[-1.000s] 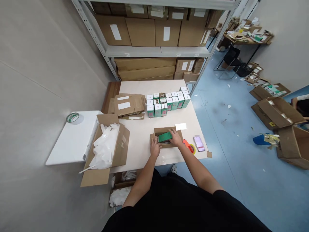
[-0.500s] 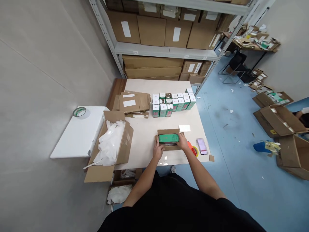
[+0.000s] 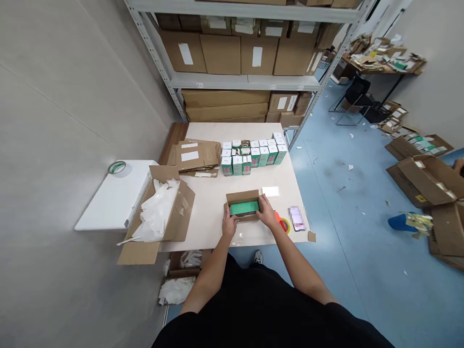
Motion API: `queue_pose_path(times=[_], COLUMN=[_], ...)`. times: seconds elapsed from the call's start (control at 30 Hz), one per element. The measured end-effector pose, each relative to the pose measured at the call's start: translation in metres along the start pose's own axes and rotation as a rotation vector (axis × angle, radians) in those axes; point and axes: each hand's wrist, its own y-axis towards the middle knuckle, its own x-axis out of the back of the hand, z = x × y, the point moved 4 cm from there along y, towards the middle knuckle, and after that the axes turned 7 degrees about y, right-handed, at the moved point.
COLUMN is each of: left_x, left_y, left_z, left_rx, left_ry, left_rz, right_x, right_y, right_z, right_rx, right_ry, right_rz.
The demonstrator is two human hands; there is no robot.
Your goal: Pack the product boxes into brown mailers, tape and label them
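On the table, a small open cardboard box point(image 3: 242, 196) stands in front of me with a long green box point(image 3: 244, 208) lying inside it. My left hand point(image 3: 229, 224) is closed around the carton's left end, thumb along the near edge. At the other end my right hand point(image 3: 267, 212) grips the carton's right side, its fingertips close to the end of the green box. Exactly where those fingertips press is hard to see. Just right of that hand lie an orange-red tape dispenser point(image 3: 278, 220) and a yellow tape roll point(image 3: 286, 225).
Several green-and-white boxes point(image 3: 253, 157) stand in rows behind the carton, beside flattened cardboard point(image 3: 197, 157). A large carton of white plastic wrap point(image 3: 159, 208) sits at left. A white card point(image 3: 270, 191) and a blurred purple item point(image 3: 297, 218) lie to the right. Shelving point(image 3: 232, 81) rises behind.
The green box has sunk deeper into the carton, whose back wall now shows more. Both hands stay at its ends. The camera view has shifted slightly.
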Motion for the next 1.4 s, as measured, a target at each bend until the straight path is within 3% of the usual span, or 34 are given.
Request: queue_pose_path(times=[0.17,0.3,0.5,0.73,1.03,1.2,1.4], left_x=[-0.001,0.006,0.036,0.064,0.073,0.082,0.086], left_y=[-0.026,-0.054,-0.086,-0.095,-0.079,-0.071,-0.071], left_z=[-0.006,0.008,0.055,0.117,0.16,0.167,0.172], left_rx=[0.082,0.132,0.245,0.342,0.295,0.241,0.202], left_ry=[0.007,0.015,-0.012,-0.055,-0.106,-0.154,-0.216], left_rz=[-0.079,-0.155,-0.256,-0.302,-0.282,-0.267,-0.267], right_x=[-0.003,-0.029,-0.096,-0.175,-0.284,-0.332,-0.345], right_y=[0.006,0.01,0.023,0.054,0.171,0.217,0.225], right_z=[0.019,0.035,0.078,0.165,0.265,0.274,0.271], right_rx=[0.104,0.159,0.26,0.41,0.538,0.52,0.488], right_ry=[0.04,0.055,0.057,0.004,-0.314,-0.498,-0.554], right_rz=[0.047,0.108,0.238,0.366,0.392,0.485,0.427])
